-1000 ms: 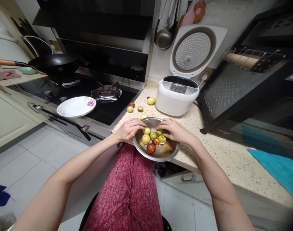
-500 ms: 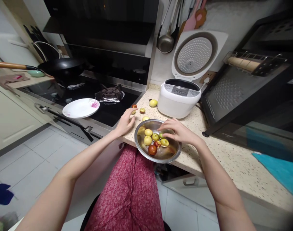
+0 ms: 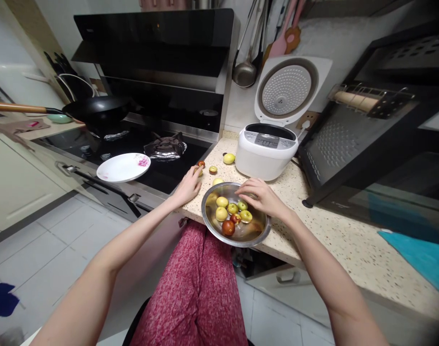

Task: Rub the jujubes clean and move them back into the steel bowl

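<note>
A steel bowl (image 3: 207, 222) sits at the counter's front edge, holding several jujubes, among them a reddish-brown jujube (image 3: 228, 227) and a green jujube (image 3: 242, 205). Over the bowl's right side, my right hand (image 3: 261, 196) hovers with curved fingers apart and nothing visible in them. To the left, my left hand (image 3: 189, 186) has its fingers closed about a yellowish jujube (image 3: 198, 171) on the counter, partly hidden by the fingers. Close by lie a red jujube (image 3: 201, 164), a half-brown jujube (image 3: 213, 170) and a pale jujube (image 3: 217, 181).
A white rice cooker (image 3: 264, 156) stands behind the bowl with its lid raised, a yellow-green fruit (image 3: 228, 158) beside it. A flowered plate (image 3: 122, 168) rests at the stove's front edge. Farther left is a wok (image 3: 97, 108). A dark oven (image 3: 363, 168) and teal cloth (image 3: 417, 257) are at right.
My left hand's fingers and thumb have drawn together at the yellowish jujube. My right fingers have lifted off the green jujube, which now shows fully in the bowl. The view has tilted up slightly.
</note>
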Demonstrator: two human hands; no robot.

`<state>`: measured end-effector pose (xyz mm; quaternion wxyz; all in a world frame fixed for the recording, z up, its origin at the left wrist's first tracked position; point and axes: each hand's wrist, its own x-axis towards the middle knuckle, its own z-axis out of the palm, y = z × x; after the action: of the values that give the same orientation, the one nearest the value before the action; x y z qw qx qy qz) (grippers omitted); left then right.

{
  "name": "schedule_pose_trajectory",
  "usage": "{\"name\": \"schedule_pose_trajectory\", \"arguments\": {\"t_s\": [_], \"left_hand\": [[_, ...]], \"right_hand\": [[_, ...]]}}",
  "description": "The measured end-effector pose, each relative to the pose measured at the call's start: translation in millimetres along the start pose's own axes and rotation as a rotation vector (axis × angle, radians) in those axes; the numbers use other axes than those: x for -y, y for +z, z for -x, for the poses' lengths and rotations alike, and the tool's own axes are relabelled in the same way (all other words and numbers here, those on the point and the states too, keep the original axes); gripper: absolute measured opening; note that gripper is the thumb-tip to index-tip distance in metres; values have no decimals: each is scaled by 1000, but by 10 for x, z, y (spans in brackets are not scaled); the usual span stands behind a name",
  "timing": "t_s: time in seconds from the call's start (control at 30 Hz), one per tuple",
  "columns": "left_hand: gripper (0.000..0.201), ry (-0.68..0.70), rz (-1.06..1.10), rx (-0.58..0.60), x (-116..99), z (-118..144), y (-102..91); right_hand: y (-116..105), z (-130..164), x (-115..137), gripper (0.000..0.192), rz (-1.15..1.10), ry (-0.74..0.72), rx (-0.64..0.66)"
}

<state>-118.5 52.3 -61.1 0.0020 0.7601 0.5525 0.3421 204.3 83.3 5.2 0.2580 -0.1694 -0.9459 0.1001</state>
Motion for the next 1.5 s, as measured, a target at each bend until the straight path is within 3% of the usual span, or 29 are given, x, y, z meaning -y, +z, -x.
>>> {"name": "schedule_pose_trajectory", "arguments": {"t_s": [0.2,0.37,0.47,0.63,0.83,1.0,1.13,1.5], "left_hand": [[50,-46,-106,-98,-27,10,-3],[29,-23,-91,-34,-51,20,-9],[23,-19,-22,-27,-69,22,-19],[28,74,183,-132,-166,34,-89],[35,108,419,-245,-459,78,-208],[37,183,495,-147,-825,145,-284],[37,196,559,-67,-1006,207,-298],[40,137,668,1,-1027,254,-261]], "right_hand": [[23,-7,29,17,10,-25,-32],[37,-1,11,18,17,-27,-47],[49,2,8,18,20,-16,-56],[55,-12,91,20,15,-61,-110],[52,-28,244,27,-36,-115,-222],[70,-8,257,41,-76,-66,-246],[75,2,260,45,-114,-126,-196],[79,-12,339,36,-117,-154,-164]]}}
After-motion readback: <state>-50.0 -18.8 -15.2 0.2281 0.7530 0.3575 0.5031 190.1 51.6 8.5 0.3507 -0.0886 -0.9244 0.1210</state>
